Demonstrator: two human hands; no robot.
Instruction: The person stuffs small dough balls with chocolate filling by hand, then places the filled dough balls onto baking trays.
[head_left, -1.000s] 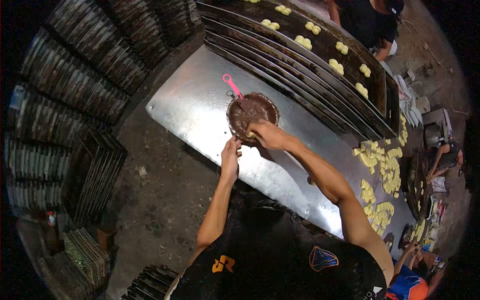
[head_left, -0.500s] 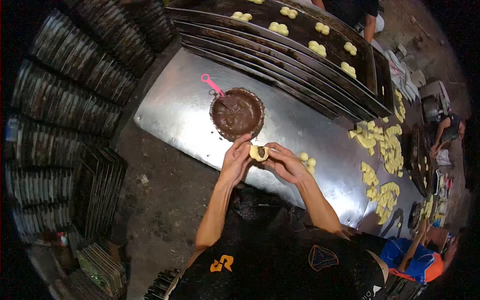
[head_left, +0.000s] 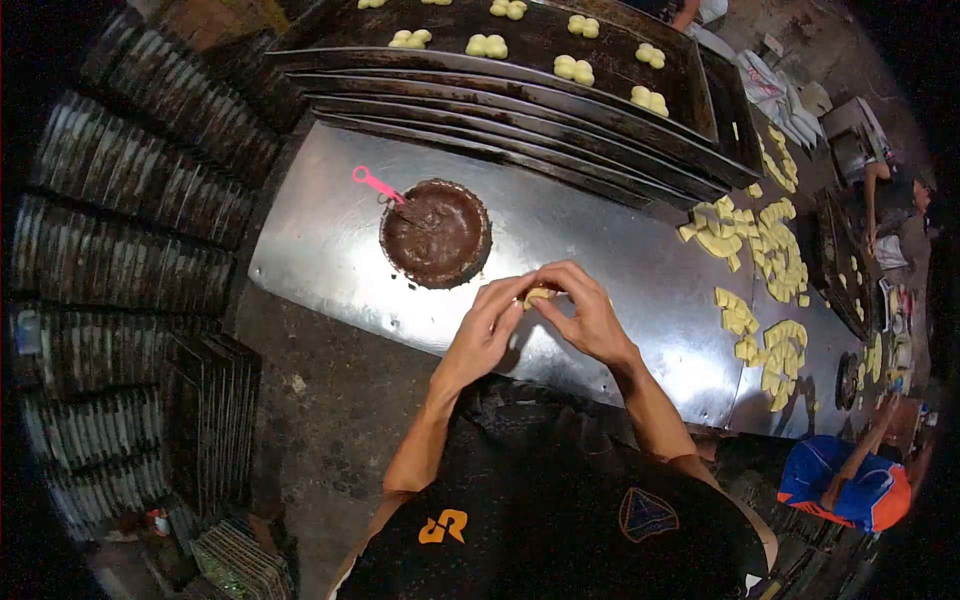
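Observation:
My left hand [head_left: 484, 330] and my right hand [head_left: 583, 312] meet over the metal table [head_left: 320, 240], fingers pinched together around a small piece of yellow dough [head_left: 538, 295]. Most of the dough is hidden by my fingertips. Just left of my hands stands a round bowl of brown chocolate filling [head_left: 436, 232] with a pink-handled tool [head_left: 376, 184] leaning out of it.
Stacked dark baking trays [head_left: 520, 95] at the back carry paired dough balls [head_left: 487, 45]. Several cut yellow dough pieces [head_left: 760, 250] lie on the table's right part. More tray stacks [head_left: 130, 230] fill the left. Other people work at the right [head_left: 850, 490] and far right.
My right hand came away from the chocolate bowl with filling, joined my left hand, and both have closed the dough around it. The camera view has shifted, so the bowl appears further left.

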